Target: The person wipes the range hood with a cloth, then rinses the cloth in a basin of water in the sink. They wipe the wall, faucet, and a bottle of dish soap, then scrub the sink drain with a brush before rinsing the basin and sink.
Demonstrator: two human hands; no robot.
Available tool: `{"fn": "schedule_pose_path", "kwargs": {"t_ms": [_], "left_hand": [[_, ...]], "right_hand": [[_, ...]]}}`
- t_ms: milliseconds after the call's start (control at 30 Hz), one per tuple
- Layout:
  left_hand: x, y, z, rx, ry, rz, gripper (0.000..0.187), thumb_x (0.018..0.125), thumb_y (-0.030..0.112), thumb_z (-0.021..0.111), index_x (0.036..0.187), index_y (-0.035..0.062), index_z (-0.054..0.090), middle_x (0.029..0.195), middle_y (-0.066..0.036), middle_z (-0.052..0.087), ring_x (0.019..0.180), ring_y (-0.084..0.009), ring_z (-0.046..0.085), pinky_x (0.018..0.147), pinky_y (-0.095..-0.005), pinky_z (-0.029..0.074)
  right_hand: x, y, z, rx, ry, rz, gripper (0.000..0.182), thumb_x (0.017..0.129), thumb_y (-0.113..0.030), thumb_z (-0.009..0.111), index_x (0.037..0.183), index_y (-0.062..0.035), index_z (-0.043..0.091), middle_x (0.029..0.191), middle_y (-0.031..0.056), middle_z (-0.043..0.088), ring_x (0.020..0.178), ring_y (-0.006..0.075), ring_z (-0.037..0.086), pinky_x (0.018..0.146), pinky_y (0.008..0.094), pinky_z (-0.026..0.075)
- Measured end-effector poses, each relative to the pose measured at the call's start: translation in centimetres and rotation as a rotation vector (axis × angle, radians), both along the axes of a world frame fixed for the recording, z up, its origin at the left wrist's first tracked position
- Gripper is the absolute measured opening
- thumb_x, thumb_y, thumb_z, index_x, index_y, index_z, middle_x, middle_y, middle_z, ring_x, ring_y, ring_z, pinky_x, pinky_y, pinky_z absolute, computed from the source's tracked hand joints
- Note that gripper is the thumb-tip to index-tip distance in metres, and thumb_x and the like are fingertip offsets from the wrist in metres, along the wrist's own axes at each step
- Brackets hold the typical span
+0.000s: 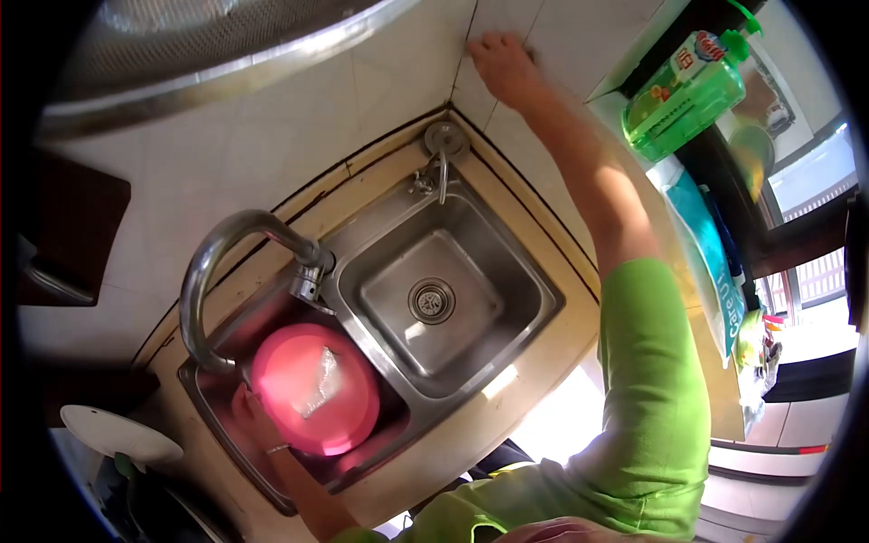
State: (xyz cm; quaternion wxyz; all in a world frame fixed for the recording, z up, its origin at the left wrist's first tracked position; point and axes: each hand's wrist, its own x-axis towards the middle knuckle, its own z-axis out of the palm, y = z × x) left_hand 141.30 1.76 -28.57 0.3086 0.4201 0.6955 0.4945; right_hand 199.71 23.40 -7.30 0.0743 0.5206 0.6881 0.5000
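A round pink plastic basin (272, 362) sits in the left bowl of the steel sink, under the arched faucet (192, 308). A bright, crinkled patch of light shows inside it. My left hand (256, 421), with a thin band at the wrist, grips the basin's near-left rim; part of its fingers is hidden there. High up, my right hand (507, 68) reaches to the tiled wall (389, 68) with its fingers curled. A small dark thing shows beside that hand, too blurred to name.
The right sink bowl (471, 312) has a round drain. A small spout (444, 176) stands at the back corner. A green pump bottle (683, 100) is at the upper right, a teal packet (706, 244) below it. A metal-rimmed sieve-like thing (262, 63) hangs at upper left.
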Motion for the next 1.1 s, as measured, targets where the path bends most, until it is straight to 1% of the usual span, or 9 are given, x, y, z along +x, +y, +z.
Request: {"fn": "schedule_pose_path", "kwargs": {"t_ms": [33, 133, 300, 600, 733, 767, 867, 967, 1100], "left_hand": [[0.4, -0.3, 0.3, -0.007, 0.055, -0.02, 0.024, 0.084, 0.011, 0.049, 0.104, -0.0014, 0.051, 0.095, -0.007, 0.054, 0.079, -0.0125, 0.051, 0.07, -0.0236, 0.044], [0.2, -0.8, 0.0, 0.046, 0.035, -0.071, 0.021, 0.084, 0.01, 0.05, 0.101, -0.0019, 0.051, 0.094, -0.007, 0.054, 0.078, -0.013, 0.052, 0.07, -0.0237, 0.044], [-0.5, -1.5, 0.3, 0.057, 0.094, -0.178, 0.019, 0.083, 0.008, 0.05, 0.099, -0.0026, 0.051, 0.092, -0.008, 0.054, 0.075, -0.0131, 0.053, 0.069, -0.0239, 0.044], [0.0, -2.0, 3.5, 0.126, 0.042, -0.399, 0.02, 0.083, 0.007, 0.047, 0.101, -0.0029, 0.051, 0.089, -0.007, 0.054, 0.074, -0.0124, 0.054, 0.064, -0.0237, 0.045], [5.7, -3.0, 8.6, 0.221, 0.176, -0.626, 0.018, 0.081, 0.007, 0.048, 0.094, -0.0025, 0.055, 0.093, -0.01, 0.055, 0.08, -0.0163, 0.056, 0.066, -0.0257, 0.046], [8.7, -3.9, 11.8, 0.254, 0.078, -0.694, 0.017, 0.081, 0.008, 0.048, 0.092, -0.0022, 0.056, 0.096, -0.011, 0.056, 0.084, -0.019, 0.056, 0.069, -0.028, 0.046], [15.2, -4.1, 16.3, 0.616, 0.154, -0.927, 0.014, 0.076, 0.002, 0.053, 0.088, 0.0, 0.058, 0.091, -0.014, 0.058, 0.085, -0.0255, 0.056, 0.076, -0.0316, 0.045], [19.9, -3.9, 20.4, 0.659, 0.106, -1.077, 0.016, 0.073, 0.003, 0.057, 0.089, -0.0009, 0.058, 0.092, -0.014, 0.057, 0.086, -0.0255, 0.056, 0.077, -0.0313, 0.044], [24.3, -3.8, 24.2, 0.628, 0.012, -1.136, 0.017, 0.074, 0.001, 0.057, 0.091, -0.0004, 0.058, 0.091, -0.009, 0.057, 0.074, -0.0157, 0.057, 0.067, -0.0247, 0.046]], "right_hand": [[-0.3, -0.7, -1.8, -0.023, -0.072, -0.059, 0.011, 0.068, -0.016, 0.052, 0.072, -0.0114, 0.061, 0.089, 0.0005, 0.049, 0.092, 0.0171, 0.042, 0.077, 0.0336, 0.033], [-0.1, -2.3, -5.3, -0.154, 0.075, -0.018, 0.017, 0.073, -0.012, 0.05, 0.087, -0.0095, 0.057, 0.096, 0.0006, 0.048, 0.089, 0.0172, 0.043, 0.074, 0.0313, 0.033], [0.4, -10.6, -9.5, -0.198, 0.113, -0.078, 0.016, 0.069, -0.013, 0.049, 0.079, -0.0106, 0.061, 0.094, -0.0005, 0.048, 0.094, 0.0177, 0.041, 0.08, 0.0337, 0.031], [1.3, -30.5, -8.1, -0.31, 0.34, -0.211, 0.025, 0.073, -0.013, 0.047, 0.097, -0.0104, 0.055, 0.102, -0.0015, 0.047, 0.096, 0.015, 0.041, 0.08, 0.03, 0.031], [1.8, -40.7, -7.1, -0.279, 0.358, -0.332, 0.03, 0.073, -0.012, 0.05, 0.103, -0.0125, 0.051, 0.097, -0.0023, 0.049, 0.092, 0.0168, 0.045, 0.077, 0.0302, 0.034], [1.5, -43.2, -6.9, -0.189, 0.453, -0.363, 0.028, 0.073, -0.013, 0.051, 0.101, -0.0136, 0.052, 0.093, -0.0018, 0.05, 0.089, 0.0173, 0.046, 0.075, 0.0302, 0.036], [1.4, -48.5, -4.8, -0.086, 0.561, -0.399, 0.024, 0.074, -0.012, 0.054, 0.097, -0.0147, 0.054, 0.086, 0.0002, 0.05, 0.082, 0.0193, 0.048, 0.072, 0.0298, 0.039], [1.4, -48.8, -4.3, -0.057, 0.506, -0.378, 0.024, 0.073, -0.011, 0.055, 0.097, -0.0118, 0.054, 0.089, 0.002, 0.051, 0.083, 0.0204, 0.049, 0.073, 0.0301, 0.039], [1.3, -45.0, -4.7, 0.073, 0.517, -0.254, 0.027, 0.071, -0.006, 0.054, 0.098, -0.0056, 0.056, 0.103, 0.0074, 0.051, 0.092, 0.0232, 0.048, 0.076, 0.0328, 0.039]]}}
